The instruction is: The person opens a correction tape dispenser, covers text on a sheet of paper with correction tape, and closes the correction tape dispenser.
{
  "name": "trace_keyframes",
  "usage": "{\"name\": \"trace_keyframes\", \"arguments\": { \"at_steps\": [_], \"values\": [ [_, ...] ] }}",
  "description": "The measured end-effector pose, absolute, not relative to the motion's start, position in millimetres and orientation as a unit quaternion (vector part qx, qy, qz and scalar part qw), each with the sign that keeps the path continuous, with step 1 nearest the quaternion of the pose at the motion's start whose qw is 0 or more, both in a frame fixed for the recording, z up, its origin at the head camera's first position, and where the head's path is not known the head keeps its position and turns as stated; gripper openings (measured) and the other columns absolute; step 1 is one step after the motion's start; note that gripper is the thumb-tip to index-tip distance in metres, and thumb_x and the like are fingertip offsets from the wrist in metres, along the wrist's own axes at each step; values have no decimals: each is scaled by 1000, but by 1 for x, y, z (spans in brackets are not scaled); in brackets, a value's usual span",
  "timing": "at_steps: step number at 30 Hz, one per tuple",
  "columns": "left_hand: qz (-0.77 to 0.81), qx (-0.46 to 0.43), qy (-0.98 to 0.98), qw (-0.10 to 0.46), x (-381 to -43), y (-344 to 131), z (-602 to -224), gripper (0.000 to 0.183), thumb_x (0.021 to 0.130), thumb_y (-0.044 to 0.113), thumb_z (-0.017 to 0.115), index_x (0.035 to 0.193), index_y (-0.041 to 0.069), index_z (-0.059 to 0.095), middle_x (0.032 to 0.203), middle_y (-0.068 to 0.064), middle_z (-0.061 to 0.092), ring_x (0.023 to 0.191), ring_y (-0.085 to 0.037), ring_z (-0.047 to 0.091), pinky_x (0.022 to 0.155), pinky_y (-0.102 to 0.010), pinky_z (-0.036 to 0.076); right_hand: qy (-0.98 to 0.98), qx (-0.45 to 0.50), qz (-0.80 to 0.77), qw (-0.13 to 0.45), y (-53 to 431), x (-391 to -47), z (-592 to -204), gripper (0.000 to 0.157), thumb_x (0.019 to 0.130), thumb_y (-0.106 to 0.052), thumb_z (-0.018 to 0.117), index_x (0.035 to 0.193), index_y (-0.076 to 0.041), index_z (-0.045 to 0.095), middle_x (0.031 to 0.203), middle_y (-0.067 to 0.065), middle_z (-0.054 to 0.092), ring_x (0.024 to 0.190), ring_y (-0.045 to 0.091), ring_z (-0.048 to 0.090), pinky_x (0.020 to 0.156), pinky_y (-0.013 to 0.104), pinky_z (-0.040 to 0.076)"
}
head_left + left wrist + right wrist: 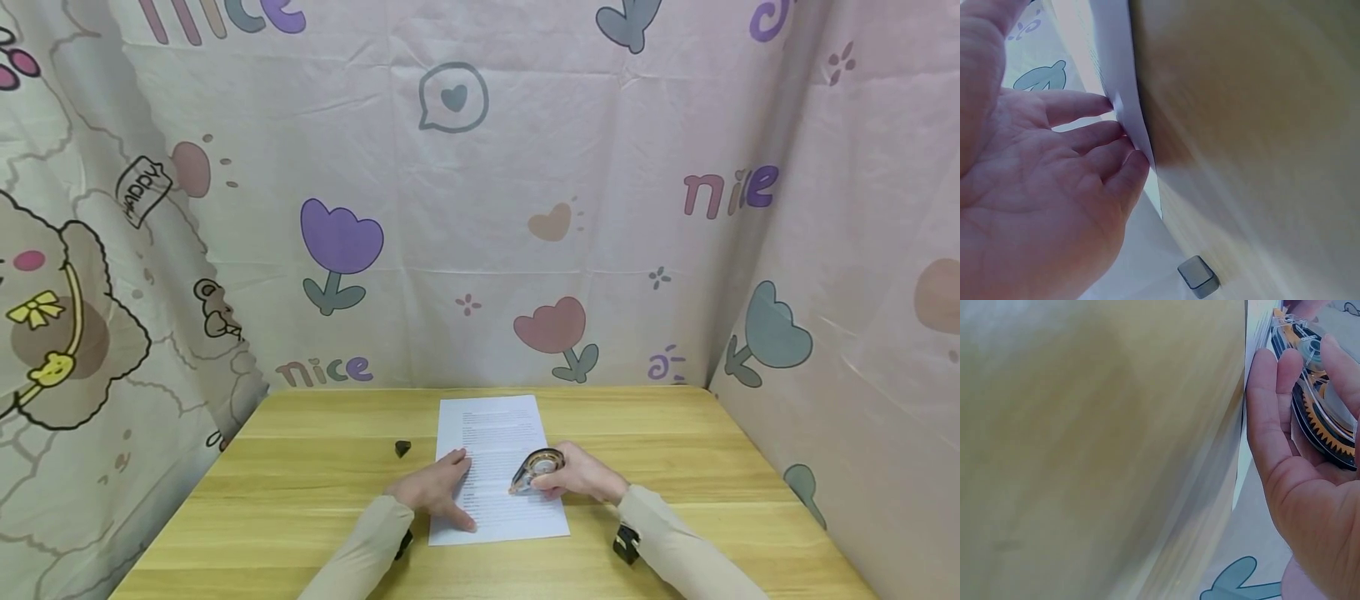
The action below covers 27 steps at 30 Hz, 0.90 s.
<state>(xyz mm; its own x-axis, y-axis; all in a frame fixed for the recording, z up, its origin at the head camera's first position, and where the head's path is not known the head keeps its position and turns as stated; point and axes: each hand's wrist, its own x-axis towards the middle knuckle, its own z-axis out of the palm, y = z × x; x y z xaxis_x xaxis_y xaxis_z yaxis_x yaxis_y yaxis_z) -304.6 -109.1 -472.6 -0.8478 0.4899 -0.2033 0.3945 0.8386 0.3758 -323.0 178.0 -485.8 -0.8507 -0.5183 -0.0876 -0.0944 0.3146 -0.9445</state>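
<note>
A printed sheet of paper lies on the wooden table, lines of text running down it. My left hand rests on its left side with fingers and thumb spread; in the left wrist view the fingertips press at the paper's edge. My right hand grips a correction tape dispenser over the right half of the sheet, its tip down at the text. In the right wrist view an orange toothed wheel shows through the dispenser's clear body.
A small dark cap sits on the table left of the paper; it also shows in the left wrist view as a dark translucent cap. A printed cloth hangs behind the table and along both sides.
</note>
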Motion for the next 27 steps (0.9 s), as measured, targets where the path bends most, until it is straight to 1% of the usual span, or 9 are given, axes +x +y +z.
{"name": "trace_keyframes", "arguments": {
  "at_steps": [8, 15, 27],
  "values": [
    [171, 238, 944, 150, -306, -110, -476, 108, 69, 48, 86, 151, 0, 33, 161, -17, 23, 149, -34, 23, 121, -49, 25, 790, -189, -550, 192, 181, -321, -485, 25, 83, -9, 76, 102, 5, 69, 91, 15, 73, 77, 24, 71, 70, 37, 62],
    [175, 234, 944, 150, -307, -109, -477, 109, 69, 47, 86, 151, 1, 33, 162, -17, 22, 149, -34, 23, 121, -49, 24, 793, -194, -546, 187, 185, -323, -487, 26, 82, -10, 77, 102, 4, 69, 92, 17, 73, 74, 23, 70, 69, 38, 62],
    [176, 236, 944, 150, -306, -111, -475, 108, 69, 47, 86, 151, 0, 32, 161, -18, 22, 149, -35, 22, 121, -49, 24, 797, -195, -543, 182, 188, -322, -484, 26, 82, -12, 78, 102, 3, 70, 90, 17, 73, 72, 21, 70, 68, 38, 62]
  ]
}}
